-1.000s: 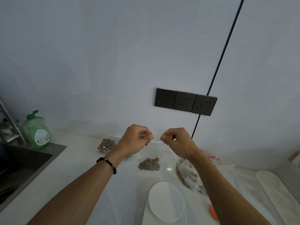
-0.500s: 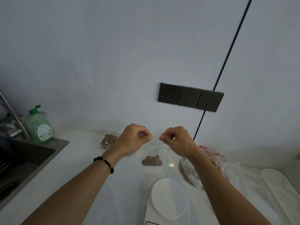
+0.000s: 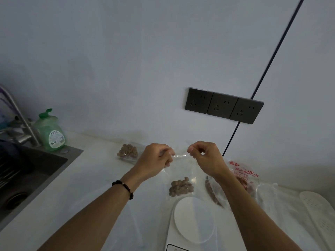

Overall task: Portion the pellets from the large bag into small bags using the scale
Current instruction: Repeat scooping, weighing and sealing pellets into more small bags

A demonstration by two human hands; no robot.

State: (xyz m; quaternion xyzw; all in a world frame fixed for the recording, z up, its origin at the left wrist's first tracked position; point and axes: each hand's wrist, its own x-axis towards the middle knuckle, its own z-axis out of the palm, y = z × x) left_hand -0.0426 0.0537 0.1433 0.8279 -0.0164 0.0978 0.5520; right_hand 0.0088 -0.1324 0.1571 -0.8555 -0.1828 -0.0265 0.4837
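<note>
Two hands are being held up above the white counter [image 3: 54, 205], and one small clear bag [image 3: 181, 171] is being gripped between them by its top edge. The left corner of that edge is being pinched by the left hand [image 3: 154, 160], with thumb and fingers curled round it. The right corner is being pinched in the same way by the right hand [image 3: 206, 158]. The strip of plastic between the two hands is being kept taut and roughly level. A small heap of brown pellets [image 3: 181, 186] is being carried at the bottom of the hanging bag, just beyond the far edge of the white scale [image 3: 192, 221]. The round platform of the scale is being left bare.

A second small bag of pellets [image 3: 127, 151] is lying flat on the counter near the wall, to the left of the left hand. The large bag [image 3: 241, 178], printed in red, is lying to the right, partly hidden by the right forearm. A beaded bracelet [image 3: 123, 187] is being worn on the left wrist. A green soap bottle [image 3: 50, 133] is standing beside the sink [image 3: 27, 171] at the far left, and three dark sockets [image 3: 223, 107] are mounted on the wall.
</note>
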